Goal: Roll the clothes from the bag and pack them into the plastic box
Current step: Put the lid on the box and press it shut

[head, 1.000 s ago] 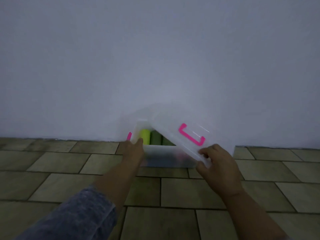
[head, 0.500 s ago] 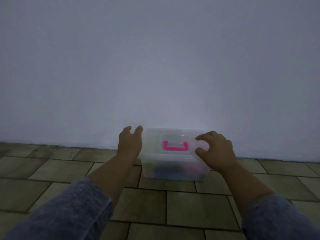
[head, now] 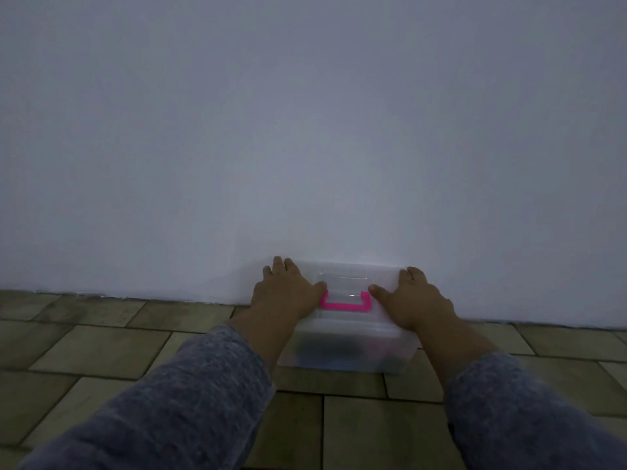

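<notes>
Sitting lidded: clear plastic box (head: 342, 351), pink handle (head: 344, 304).

No text, label, brand, number or sign can be read anywhere in this view.

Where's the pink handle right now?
In the head view, the pink plastic handle lies on the clear plastic box lid, between the left hand and right hand.
</notes>
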